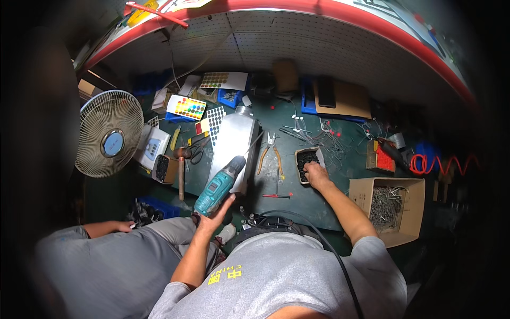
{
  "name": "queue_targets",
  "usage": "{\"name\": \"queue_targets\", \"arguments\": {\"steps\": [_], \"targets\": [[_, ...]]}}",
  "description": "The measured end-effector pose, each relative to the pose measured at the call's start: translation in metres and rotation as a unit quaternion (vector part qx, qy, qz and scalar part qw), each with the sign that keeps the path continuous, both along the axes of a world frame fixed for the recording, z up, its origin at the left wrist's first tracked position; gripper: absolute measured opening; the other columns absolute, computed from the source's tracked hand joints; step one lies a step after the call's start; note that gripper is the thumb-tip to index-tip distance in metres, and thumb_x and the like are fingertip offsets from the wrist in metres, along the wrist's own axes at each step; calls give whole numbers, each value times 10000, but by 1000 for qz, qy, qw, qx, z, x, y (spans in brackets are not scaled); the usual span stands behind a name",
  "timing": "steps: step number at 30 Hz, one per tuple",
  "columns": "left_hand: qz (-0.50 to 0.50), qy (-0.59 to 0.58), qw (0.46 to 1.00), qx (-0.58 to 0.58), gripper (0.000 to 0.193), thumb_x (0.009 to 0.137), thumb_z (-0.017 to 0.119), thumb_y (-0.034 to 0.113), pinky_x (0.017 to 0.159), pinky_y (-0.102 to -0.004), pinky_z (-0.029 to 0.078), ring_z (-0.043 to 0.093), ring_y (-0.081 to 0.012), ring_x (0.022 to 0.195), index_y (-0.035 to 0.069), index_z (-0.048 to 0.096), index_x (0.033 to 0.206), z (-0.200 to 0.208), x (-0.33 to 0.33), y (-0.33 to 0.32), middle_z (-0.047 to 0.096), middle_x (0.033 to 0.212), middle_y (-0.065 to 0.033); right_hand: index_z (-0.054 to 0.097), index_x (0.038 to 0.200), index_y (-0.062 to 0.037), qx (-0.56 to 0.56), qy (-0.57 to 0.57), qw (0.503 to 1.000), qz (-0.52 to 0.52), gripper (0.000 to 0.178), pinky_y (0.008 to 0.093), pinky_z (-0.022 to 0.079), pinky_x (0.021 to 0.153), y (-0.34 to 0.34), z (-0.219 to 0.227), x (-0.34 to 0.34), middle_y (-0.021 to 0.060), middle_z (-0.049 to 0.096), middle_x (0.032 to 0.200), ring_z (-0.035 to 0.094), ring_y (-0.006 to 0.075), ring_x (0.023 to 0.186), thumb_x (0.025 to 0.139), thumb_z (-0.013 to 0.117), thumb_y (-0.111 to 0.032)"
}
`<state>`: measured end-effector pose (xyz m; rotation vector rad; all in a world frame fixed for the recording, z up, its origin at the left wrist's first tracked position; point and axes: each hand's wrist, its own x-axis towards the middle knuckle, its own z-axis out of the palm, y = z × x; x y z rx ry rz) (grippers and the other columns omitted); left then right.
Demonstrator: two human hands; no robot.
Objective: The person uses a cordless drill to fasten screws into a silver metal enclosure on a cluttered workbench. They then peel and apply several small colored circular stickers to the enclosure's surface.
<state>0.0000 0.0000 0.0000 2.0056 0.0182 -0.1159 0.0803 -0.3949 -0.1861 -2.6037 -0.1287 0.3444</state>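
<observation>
My left hand [217,217] is wrapped round the grip of a teal power drill [212,195]. The drill's long bit points up and to the right, over a silver metal housing [229,133] lying on the bench. My right hand [315,174] reaches into a small cardboard box [320,155] of small black parts [307,158], perhaps screws. Its fingers are bent together among them, and their tips are hidden. Between the housing and that box lie orange-handled pliers [270,154]. A red-handled screwdriver [277,195] rests near the bench's front edge.
At the left stand a fan [110,135] and a hammer [181,173]. A larger carton [363,192] of metal pieces is at right, below a box of red parts [380,158]. A co-worker [101,266] sits close at left. A black cable [332,245] crosses my body.
</observation>
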Motion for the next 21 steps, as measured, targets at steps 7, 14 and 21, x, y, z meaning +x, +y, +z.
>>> {"name": "queue_targets", "arguments": {"steps": [7, 14, 21], "targets": [[5, -21, 1000, -6, 287, 885, 805, 137, 841, -315, 531, 673, -163, 934, 24, 715, 1132, 10, -8, -10, 725, 1022, -69, 648, 909, -37, 60, -55, 996, -45, 123, 502, 515, 812, -6, -6, 5, 197, 666, 946, 642, 413, 939, 876, 676, -152], [-59, -45, 997, 1, 317, 881, 810, 222, 844, -315, 560, 718, -179, 926, 33, 730, 1123, 16, 0, -7, 762, 1036, -94, 680, 1048, -30, 299, -85, 936, -162, 143, 360, 569, 685, 3, -17, 12, 128, 676, 844, 666, 263, 744, 948, 618, -110], [-100, -87, 990, -46, 257, 873, 810, 157, 834, -317, 559, 721, -187, 878, 58, 739, 1100, -4, 0, -9, 758, 1000, -89, 644, 1080, -35, 665, 171, 663, -297, 107, 264, 584, 687, 36, 63, 22, 37, 683, 903, 654, 115, 753, 986, 653, -86]]}}
